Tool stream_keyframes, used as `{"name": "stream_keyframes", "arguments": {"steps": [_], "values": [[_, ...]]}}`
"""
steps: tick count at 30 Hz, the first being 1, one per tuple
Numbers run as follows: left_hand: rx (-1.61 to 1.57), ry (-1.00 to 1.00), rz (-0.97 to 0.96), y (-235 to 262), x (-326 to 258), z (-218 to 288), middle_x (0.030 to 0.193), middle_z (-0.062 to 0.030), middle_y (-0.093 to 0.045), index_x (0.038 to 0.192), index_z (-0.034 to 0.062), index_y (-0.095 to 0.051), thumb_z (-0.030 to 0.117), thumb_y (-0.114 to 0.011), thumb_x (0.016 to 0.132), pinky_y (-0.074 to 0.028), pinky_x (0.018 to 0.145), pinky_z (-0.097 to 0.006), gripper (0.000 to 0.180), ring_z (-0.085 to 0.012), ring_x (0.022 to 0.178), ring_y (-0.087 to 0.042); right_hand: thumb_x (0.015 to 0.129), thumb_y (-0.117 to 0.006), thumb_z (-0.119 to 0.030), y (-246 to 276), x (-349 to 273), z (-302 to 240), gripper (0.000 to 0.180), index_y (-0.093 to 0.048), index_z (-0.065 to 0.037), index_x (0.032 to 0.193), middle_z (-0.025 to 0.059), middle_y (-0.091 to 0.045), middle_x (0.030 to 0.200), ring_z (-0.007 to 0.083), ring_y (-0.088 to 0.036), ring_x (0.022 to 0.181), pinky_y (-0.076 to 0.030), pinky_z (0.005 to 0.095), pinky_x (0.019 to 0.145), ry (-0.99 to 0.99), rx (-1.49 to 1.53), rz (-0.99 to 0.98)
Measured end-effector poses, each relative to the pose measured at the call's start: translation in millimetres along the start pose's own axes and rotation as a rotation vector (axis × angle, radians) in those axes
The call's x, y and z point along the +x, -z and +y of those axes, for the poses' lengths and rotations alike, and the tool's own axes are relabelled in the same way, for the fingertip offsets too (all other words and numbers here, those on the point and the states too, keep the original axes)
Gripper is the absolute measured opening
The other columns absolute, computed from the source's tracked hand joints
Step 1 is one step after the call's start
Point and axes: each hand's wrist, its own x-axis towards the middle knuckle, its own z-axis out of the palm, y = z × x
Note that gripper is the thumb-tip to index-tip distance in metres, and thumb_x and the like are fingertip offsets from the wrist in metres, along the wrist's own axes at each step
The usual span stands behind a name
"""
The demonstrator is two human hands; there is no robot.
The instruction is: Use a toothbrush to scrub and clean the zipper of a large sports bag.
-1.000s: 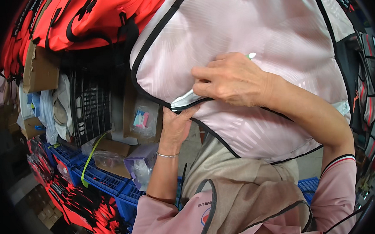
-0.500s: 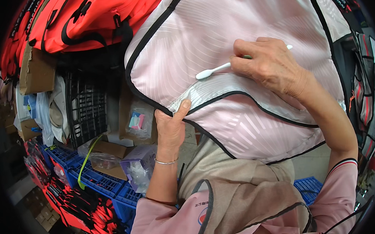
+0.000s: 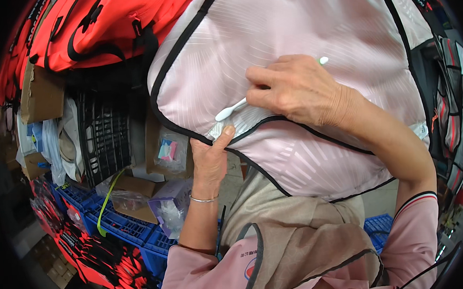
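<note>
A large pale pink fabric piece (image 3: 314, 27) with black binding spreads over my lap, its curved lower flap folded open to a whitish inner side. My left hand (image 3: 209, 158), wearing a thin bracelet, pinches the bound edge at the lower left corner, thumb on top. Over the fabric, my right hand (image 3: 299, 91) is closed round a slim white toothbrush (image 3: 223, 115). Its oval head points left, just above the left thumb, over the opening of the flap. The handle's end sticks out behind the knuckles. I cannot see any bristles.
Red bags with black straps (image 3: 100, 36) are heaped at the upper left. Below them stand a black plastic crate (image 3: 108, 138), a cardboard box (image 3: 155, 133) and blue crates (image 3: 123, 218). Grey and red striped items (image 3: 452, 117) hang at the right.
My right hand has moved left and slightly down with the toothbrush, bringing its head closer to my left thumb. The left hand still pinches the fabric corner in nearly the same place.
</note>
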Motion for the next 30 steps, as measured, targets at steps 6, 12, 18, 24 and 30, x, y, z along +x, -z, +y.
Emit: {"name": "stream_keyframes", "arguments": {"steps": [6,12,18,24,30], "values": [[0.07,0.001,0.067,4.5,-4.9,7.5,0.131,-0.0127,-0.058,0.138,-0.0052,-0.048,-0.006,-0.072,0.084,-0.045,0.104,-0.035,0.059,-0.0209,0.117,-0.06,0.081,-0.061,-0.013,47.8,-50.5,9.5,0.008,-0.059,-0.01,0.087,0.0062,-0.055,0.089,0.0277,-0.062,0.066,-0.05,0.0399,0.057,-0.204,-0.162,-0.042],[0.265,-0.159,0.156,-13.5,-11.8,9.6,0.135,-0.0139,-0.055,0.14,-0.0053,-0.045,-0.002,-0.073,0.084,-0.042,0.106,-0.034,0.063,-0.0207,0.121,-0.056,0.082,-0.061,-0.011,66.1,-114.3,-3.7,0.007,-0.058,-0.01,0.089,0.0056,-0.054,0.089,0.0262,-0.06,0.064,-0.048,0.0391,0.055,-0.392,-0.264,-0.035],[1.083,-1.143,0.234,-57.9,-30.6,45.0,0.135,-0.0135,-0.055,0.14,-0.0044,-0.046,0.009,-0.079,0.082,-0.036,0.108,-0.04,0.068,-0.0295,0.123,-0.052,0.083,-0.062,-0.012,58.6,-133.9,-27.6,0.006,-0.059,-0.01,0.089,0.0046,-0.054,0.088,0.0214,-0.059,0.059,-0.047,0.0361,0.051,-0.502,-0.254,0.041],[1.684,-0.953,-0.408,-76.1,-6.9,-0.9,0.148,-0.0145,-0.051,0.143,0.0018,-0.052,0.028,-0.076,0.086,-0.038,0.11,-0.046,0.067,-0.0324,0.138,-0.046,0.083,-0.062,-0.013,46.3,-145.9,-42.0,0.01,-0.059,-0.011,0.093,0.0047,-0.053,0.088,0.0205,-0.062,0.061,-0.047,0.0355,0.049,-0.579,-0.219,0.031],[1.619,-1.029,-0.37,-74.5,-5.9,-10.3,0.139,-0.0109,-0.06,0.134,0.0038,-0.062,0.026,-0.076,0.084,-0.041,0.107,-0.045,0.056,-0.0295,0.131,-0.053,0.085,-0.059,-0.014,28.8,-103.9,-32.7,0.01,-0.059,-0.01,0.094,0.0059,-0.053,0.089,0.0216,-0.066,0.066,-0.049,0.0368,0.051,-0.466,-0.18,0.055]]}}
